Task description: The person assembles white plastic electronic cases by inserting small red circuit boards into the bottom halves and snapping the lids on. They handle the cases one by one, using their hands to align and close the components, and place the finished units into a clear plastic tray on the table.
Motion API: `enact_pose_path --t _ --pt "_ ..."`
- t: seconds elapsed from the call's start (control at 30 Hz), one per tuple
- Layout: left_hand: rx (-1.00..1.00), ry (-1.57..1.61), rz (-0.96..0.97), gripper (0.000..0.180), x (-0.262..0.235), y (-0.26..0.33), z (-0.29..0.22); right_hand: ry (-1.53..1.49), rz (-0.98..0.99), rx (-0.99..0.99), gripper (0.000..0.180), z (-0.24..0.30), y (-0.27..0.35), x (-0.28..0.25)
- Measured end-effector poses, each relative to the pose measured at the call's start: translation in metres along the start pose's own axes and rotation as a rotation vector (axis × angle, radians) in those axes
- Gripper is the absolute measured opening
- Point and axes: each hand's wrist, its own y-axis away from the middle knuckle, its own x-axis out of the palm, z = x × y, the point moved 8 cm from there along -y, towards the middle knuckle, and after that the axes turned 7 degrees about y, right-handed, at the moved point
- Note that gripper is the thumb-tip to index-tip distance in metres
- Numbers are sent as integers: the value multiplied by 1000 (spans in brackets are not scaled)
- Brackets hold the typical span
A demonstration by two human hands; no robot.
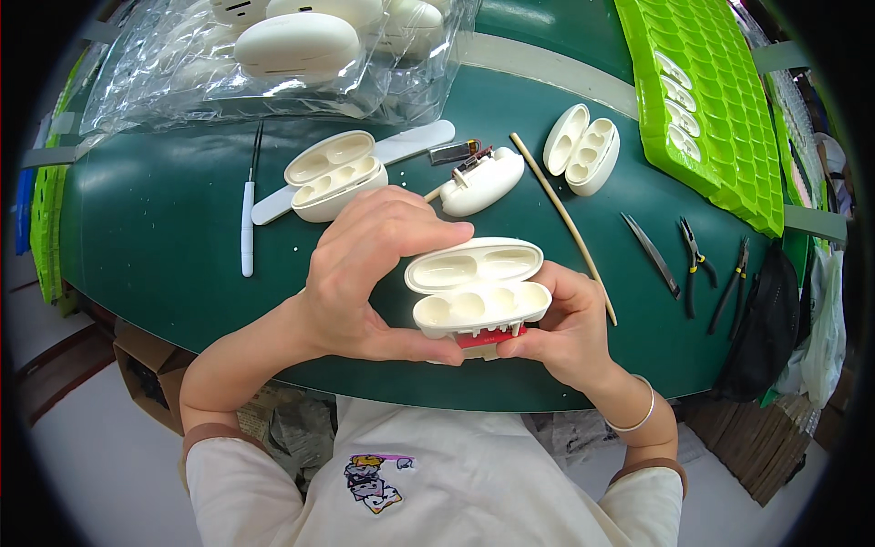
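Note:
Both my hands hold a white earbud charging case (481, 301) above the near part of the green table. Its lid is hinged up, showing rounded hollows in lid and base. My left hand (374, 283) grips it from the left, thumb along the lower edge. My right hand (570, 324) holds the right end, thumb tip at a red part (485, 337) exposed under the base's inner tray. Beyond lie a second opened case (333, 178), a case shell with a battery and wires (483, 180), and a third opened case (583, 150).
A clear plastic bag of white cases (296, 46) fills the back left. A green cell tray (706, 109) with white pieces sits at right. Tweezers (652, 255), pliers (693, 264), a wooden stick (565, 228), and a white-handled pointed tool (248, 219) lie around.

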Motion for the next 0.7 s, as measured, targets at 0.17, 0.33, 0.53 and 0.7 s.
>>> enact_pose_path --t 0.17,0.33,0.53,0.7 --pt "0 66 -29 69 -2 1 -3 -136 72 16 22 -3 0 5" --pt "12 83 -53 65 -4 -1 -8 -400 156 139 25 -17 2 9" --pt "43 63 -51 56 -7 2 -11 -451 226 222 27 -20 3 13" --pt "38 94 -62 54 -7 3 -13 -485 261 231 28 -19 3 16"
